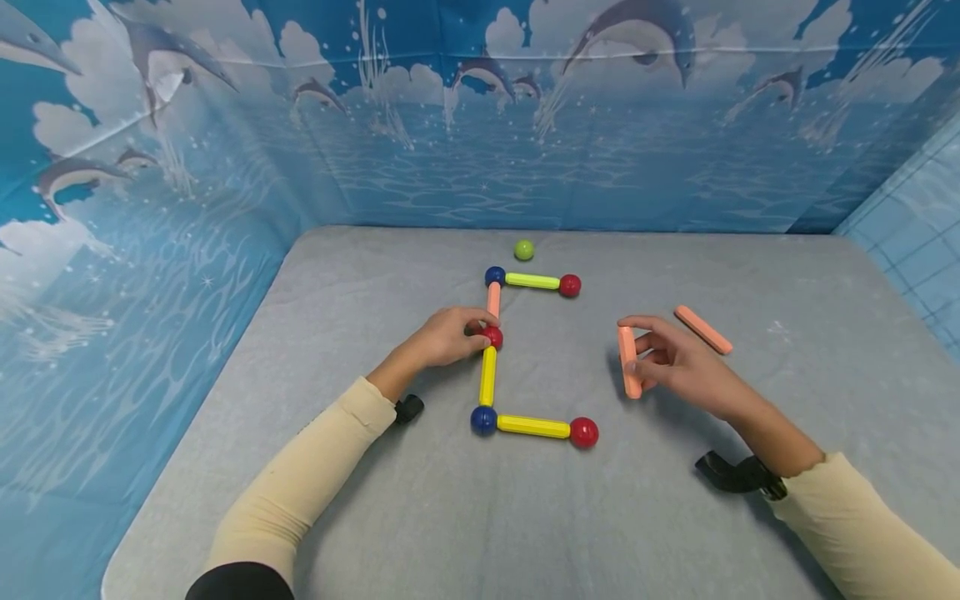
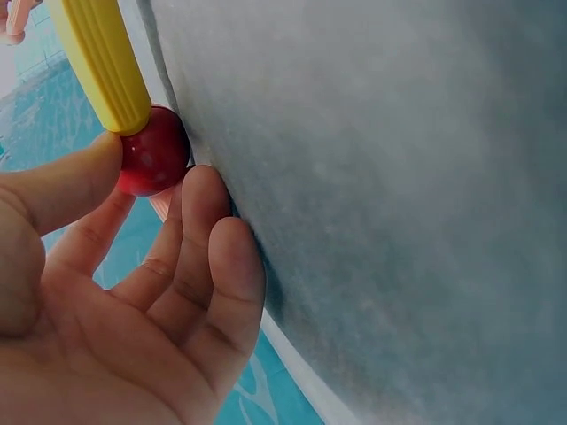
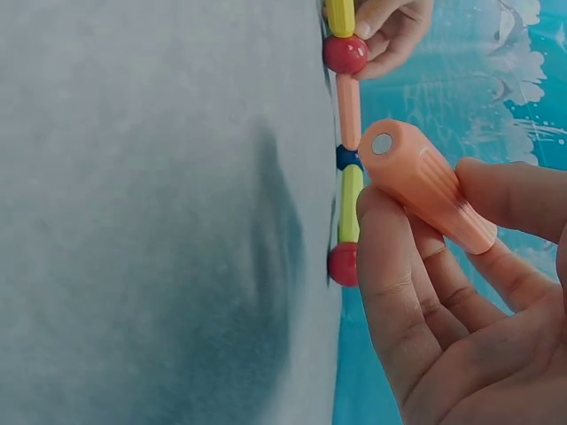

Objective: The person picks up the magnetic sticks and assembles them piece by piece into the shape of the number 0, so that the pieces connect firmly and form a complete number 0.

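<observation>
A chain of rods and balls lies on the grey table (image 1: 360,517). My left hand (image 1: 459,332) pinches the chain's middle red ball (image 1: 492,337) (image 2: 155,150) between thumb and fingers. A yellow rod (image 1: 488,375) (image 2: 102,62) runs from that ball toward me to a blue ball (image 1: 483,420), then a second yellow rod (image 1: 533,426) ends at a red ball (image 1: 583,432). Beyond the hand, an orange rod (image 1: 493,298) meets a blue ball (image 1: 494,276), a yellow-green rod (image 1: 532,281) and another red ball (image 1: 570,286). To the right, my right hand (image 1: 663,360) holds a loose orange rod (image 1: 628,367) (image 3: 425,181) just above the table.
A green ball (image 1: 523,249) lies alone behind the chain. Another orange rod (image 1: 702,329) lies loose beyond my right hand. Blue dolphin-print walls (image 1: 480,125) close in the table at the back and on both sides.
</observation>
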`<state>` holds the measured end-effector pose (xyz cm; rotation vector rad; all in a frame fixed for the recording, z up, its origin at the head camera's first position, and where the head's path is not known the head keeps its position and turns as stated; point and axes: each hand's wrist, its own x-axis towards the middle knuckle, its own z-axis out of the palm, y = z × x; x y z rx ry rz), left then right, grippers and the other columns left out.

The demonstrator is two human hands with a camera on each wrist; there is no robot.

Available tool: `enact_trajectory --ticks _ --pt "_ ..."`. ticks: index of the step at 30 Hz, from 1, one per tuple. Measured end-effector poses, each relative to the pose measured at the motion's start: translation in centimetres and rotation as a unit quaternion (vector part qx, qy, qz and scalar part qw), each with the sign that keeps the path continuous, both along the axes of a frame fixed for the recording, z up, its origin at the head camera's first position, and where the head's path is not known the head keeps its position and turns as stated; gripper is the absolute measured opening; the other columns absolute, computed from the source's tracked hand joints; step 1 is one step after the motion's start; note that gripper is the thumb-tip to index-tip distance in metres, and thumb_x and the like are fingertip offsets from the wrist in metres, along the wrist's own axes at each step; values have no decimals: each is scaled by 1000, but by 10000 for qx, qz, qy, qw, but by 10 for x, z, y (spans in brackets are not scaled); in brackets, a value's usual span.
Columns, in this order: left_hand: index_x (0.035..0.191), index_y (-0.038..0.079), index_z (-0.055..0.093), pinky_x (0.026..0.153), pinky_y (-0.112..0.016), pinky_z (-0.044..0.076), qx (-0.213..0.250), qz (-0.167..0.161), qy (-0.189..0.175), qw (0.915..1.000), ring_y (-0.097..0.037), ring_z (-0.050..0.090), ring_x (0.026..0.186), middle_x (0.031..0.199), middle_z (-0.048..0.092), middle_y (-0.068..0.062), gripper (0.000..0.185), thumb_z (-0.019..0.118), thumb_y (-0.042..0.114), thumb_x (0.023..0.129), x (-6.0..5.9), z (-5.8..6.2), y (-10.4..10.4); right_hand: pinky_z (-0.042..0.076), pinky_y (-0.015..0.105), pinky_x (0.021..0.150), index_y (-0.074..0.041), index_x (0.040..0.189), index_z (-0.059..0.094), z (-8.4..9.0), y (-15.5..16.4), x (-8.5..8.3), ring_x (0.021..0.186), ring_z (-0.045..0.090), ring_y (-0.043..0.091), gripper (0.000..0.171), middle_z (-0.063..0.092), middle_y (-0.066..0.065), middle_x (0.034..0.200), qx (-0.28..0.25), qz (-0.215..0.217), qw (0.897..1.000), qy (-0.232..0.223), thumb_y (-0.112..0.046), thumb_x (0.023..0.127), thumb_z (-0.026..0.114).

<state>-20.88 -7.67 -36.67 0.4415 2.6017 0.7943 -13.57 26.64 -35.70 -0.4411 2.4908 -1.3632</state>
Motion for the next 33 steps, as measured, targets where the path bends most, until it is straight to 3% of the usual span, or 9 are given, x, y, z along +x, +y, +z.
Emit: enact_trajectory --ticks 17,33 --pt "130 24 64 70 -25 45 18 -2 -36 10000 -21 57 87 118 67 -8 33 62 22 98 0 1 0 60 32 66 -4 136 47 -12 -9 6 72 67 15 50 65 17 100 291 1 9995 -97 -10 92 70" --pt "132 24 63 74 -27 47 -35 36 -70 10000 -22 57 91 119 67 -7 35 63 22 98 0 2 1 58 32 65 -6 128 49 -15 -15 10 69 67 19 45 65 11 89 437 209 9978 -455 -14 90 72"
